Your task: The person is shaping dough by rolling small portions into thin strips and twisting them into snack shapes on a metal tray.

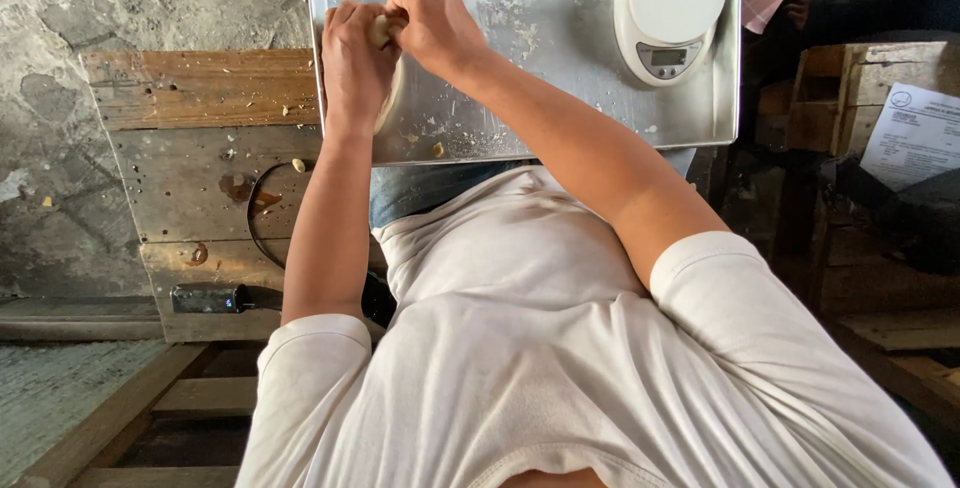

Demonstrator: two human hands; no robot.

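A pale, soft lump of dough point(381, 30) sits pinched between both hands over the near left part of a scuffed, crumb-strewn metal tray point(560, 58). The left hand point(355, 53) curls its fingers tight around it, while the right hand point(435, 23) clenches on its top; a white round digital kitchen scale point(668, 10) stands well apart at the tray's far right

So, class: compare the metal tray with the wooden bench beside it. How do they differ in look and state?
The metal tray is shiny, silver and smooth; the wooden bench is brown, rough and stained. The tray carries a white kitchen scale; the bench bears a black cable. Both hands, left hand and right hand, work dough over the tray, not the bench. Both surfaces are strewn with crumbs.
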